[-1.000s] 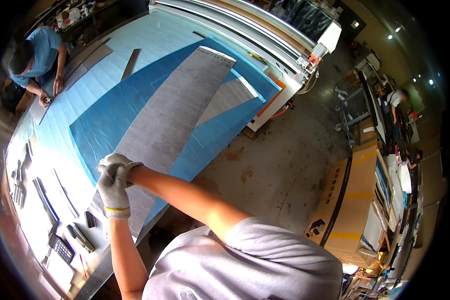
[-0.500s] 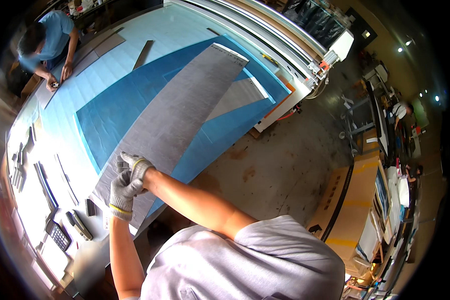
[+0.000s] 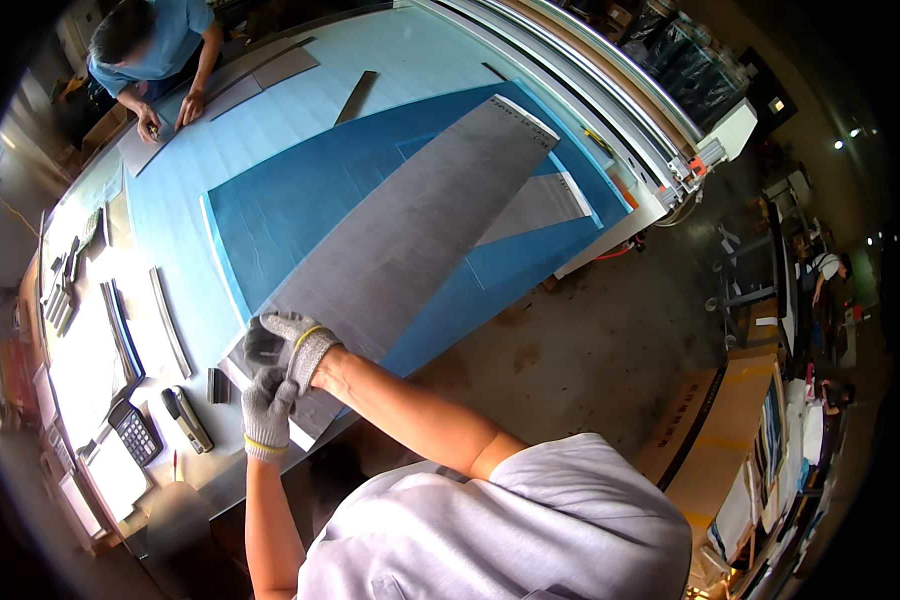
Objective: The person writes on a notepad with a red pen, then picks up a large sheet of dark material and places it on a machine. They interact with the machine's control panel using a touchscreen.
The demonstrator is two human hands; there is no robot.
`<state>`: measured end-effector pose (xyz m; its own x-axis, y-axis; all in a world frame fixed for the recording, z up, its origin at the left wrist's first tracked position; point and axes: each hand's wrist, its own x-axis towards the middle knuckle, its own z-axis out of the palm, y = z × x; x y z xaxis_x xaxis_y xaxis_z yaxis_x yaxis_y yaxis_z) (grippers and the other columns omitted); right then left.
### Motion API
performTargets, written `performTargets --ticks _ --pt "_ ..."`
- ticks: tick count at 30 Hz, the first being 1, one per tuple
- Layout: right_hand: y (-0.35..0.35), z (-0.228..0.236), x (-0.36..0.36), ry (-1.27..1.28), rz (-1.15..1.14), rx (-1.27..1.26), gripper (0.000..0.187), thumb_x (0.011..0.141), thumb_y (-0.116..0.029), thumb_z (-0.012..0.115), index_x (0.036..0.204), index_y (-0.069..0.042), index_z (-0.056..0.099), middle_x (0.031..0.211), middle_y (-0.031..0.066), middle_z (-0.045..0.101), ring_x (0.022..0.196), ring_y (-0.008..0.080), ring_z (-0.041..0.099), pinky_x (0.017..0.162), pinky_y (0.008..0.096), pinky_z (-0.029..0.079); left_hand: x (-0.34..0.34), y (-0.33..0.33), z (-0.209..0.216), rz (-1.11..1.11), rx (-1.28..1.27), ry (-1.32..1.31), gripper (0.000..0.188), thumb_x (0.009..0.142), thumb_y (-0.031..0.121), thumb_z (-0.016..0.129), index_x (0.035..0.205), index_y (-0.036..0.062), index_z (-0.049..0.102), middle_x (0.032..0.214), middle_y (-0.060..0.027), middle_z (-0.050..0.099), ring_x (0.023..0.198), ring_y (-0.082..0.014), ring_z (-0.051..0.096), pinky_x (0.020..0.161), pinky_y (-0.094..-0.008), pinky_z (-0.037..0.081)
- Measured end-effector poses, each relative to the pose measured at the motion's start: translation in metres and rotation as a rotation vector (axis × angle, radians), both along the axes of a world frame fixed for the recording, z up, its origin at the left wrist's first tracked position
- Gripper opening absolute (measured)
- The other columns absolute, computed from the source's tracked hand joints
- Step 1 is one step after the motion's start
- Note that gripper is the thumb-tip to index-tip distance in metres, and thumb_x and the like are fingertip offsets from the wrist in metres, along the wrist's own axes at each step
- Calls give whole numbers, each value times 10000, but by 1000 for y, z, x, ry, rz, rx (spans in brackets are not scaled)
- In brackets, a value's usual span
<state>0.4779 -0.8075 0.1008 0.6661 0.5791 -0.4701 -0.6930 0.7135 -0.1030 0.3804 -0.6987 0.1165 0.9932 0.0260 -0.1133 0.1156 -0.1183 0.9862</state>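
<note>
A long grey sheet [image 3: 400, 225] with a white far edge lies slanted across a larger blue sheet [image 3: 290, 210] on the worktable. Both my hands wear grey knit gloves with yellow-trimmed cuffs and meet over the sheet's near end. My right hand [image 3: 302, 345] reaches across to the left, its fingers loosely bent and apart, their dark undersides partly showing. Just below it, my left hand [image 3: 267, 408] has its fingers closed against the heel of the right glove. Whatever those fingers pinch is hidden. A smaller grey piece [image 3: 535, 208] lies beside the long sheet.
A co-worker in blue [image 3: 160, 45] bends over strips at the far left. A calculator [image 3: 135, 432], a dark handheld device [image 3: 187, 420] and several dark strips [image 3: 170, 325] lie at left. A long machine rail [image 3: 590, 85] spans the back. Cardboard [image 3: 735, 410] stands at right.
The view has shifted, so the table appears farther right and lower. My left hand has slid down slightly from the right hand's fingers toward its heel. The sheets lie as before.
</note>
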Motion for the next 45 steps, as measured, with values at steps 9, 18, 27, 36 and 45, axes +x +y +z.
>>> performTargets --ticks 9,18,27,36,45 --pt "80 -9 -52 -1722 1588 -1857 461 1029 -414 371 1438 -224 465 1530 38 419 1440 213 338 1155 481 277 -9 56 35 -189 573 -385 204 826 108 670 1014 68 741 937 -134 664 808 -303 662 758 -351 525" --pt "261 36 -149 -1887 1259 -1941 522 1005 -483 432 1394 -135 444 1315 49 540 1221 234 486 1037 469 363 -99 249 50 -294 471 -180 164 801 52 699 961 36 665 1029 -167 656 867 -369 664 760 -419 550" --pt "367 23 -183 -1715 994 -1806 427 984 -456 483 1279 -146 480 1176 25 561 1079 198 508 918 425 382 -135 361 55 -189 -212 134 74 927 66 565 910 14 615 739 -3 569 600 -75 478 542 -199 351" --pt "391 11 -210 -1518 875 -1741 338 963 -429 534 1163 -157 517 1036 2 581 937 163 530 799 382 401 -138 390 18 -281 426 -384 151 874 72 607 1012 9 613 871 -197 698 780 -362 681 744 -395 535" --pt "399 2 -216 -1345 715 -1614 259 942 -402 585 1047 -167 553 897 -22 602 795 128 552 681 338 420 -138 390 49 -205 773 -490 209 816 256 741 929 128 620 704 -119 674 645 -331 676 592 -415 529"
